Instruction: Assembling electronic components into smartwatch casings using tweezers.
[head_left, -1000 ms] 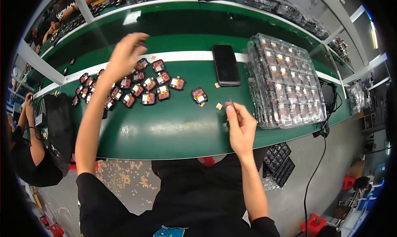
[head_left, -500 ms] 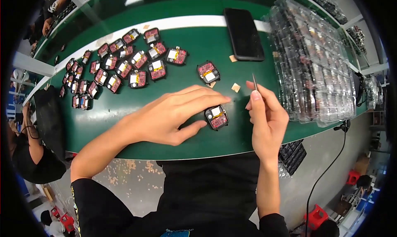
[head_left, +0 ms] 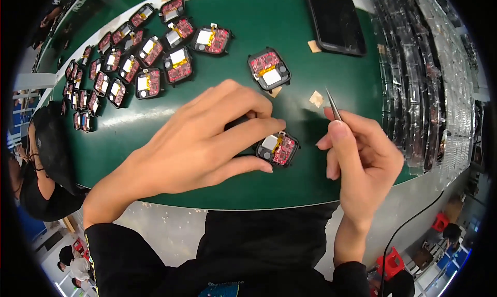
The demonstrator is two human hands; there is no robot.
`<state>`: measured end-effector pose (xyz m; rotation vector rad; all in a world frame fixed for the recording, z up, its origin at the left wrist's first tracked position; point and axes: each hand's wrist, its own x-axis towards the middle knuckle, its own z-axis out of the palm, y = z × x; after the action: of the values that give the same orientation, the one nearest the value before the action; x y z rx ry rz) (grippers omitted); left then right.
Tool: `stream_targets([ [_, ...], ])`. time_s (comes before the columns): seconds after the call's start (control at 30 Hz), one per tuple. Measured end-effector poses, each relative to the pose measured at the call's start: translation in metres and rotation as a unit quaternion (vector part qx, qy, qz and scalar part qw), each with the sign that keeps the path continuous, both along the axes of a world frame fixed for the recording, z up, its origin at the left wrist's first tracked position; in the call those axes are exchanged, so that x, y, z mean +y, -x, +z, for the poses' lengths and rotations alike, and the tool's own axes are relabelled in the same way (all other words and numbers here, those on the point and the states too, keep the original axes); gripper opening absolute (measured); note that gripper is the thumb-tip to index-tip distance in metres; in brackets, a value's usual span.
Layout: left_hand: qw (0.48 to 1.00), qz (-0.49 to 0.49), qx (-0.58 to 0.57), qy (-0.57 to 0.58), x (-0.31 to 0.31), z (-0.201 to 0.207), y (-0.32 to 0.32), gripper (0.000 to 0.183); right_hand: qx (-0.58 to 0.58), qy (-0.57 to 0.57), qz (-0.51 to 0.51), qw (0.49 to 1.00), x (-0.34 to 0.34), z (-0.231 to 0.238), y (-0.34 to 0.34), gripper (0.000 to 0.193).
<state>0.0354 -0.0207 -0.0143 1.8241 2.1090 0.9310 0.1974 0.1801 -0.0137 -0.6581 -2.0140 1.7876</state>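
Note:
My left hand point(head_left: 199, 141) has its thumb and a finger at opposite edges of an open smartwatch body point(head_left: 284, 151), which rests on the green table. Inside its black case show a red circuit board, a white block and a yellow strip. In my right hand point(head_left: 365, 160) a pair of metal tweezers point(head_left: 334, 106) is pinched, its tip pointing up and away, apart from the watch body. A second open watch body point(head_left: 269, 69) lies beyond my hands. Between it and the tweezers is a small tan square point(head_left: 316, 99).
Several more open watch bodies point(head_left: 148, 82) are spread over the far left of the table. A black phone point(head_left: 336, 20) lies at the back right, near another tan square point(head_left: 313, 46). Stacked clear plastic trays point(head_left: 414, 90) stand along the right. A co-worker's arm point(head_left: 41, 165) shows at far left.
The watch body has turned anticlockwise, and my left thumb and finger have closed on its edges. My right hand still holds the tweezers. The whole view has shifted and come closer.

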Motion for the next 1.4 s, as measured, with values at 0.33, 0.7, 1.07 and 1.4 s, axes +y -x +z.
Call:
stream_targets([
  [0.33,0.999,0.033,-0.034,0.017,-0.007,0.005,0.005,0.061,0.010,-0.128,0.151,0.980,0.019,0.003,-0.003,0.016],
  [0.7,0.998,0.047,-0.034,0.014,-0.008,0.001,0.005,0.067,0.020,-0.228,0.167,0.959,0.009,-0.005,0.007,0.012],
  [1.07,0.998,0.050,-0.031,0.005,-0.005,0.002,0.006,0.065,0.038,-0.240,0.160,0.957,0.010,-0.004,0.006,0.014],
  [1.4,0.997,0.069,-0.041,0.009,-0.005,0.003,0.005,0.058,0.116,-0.353,0.135,0.919,0.004,-0.015,0.002,0.033],
])
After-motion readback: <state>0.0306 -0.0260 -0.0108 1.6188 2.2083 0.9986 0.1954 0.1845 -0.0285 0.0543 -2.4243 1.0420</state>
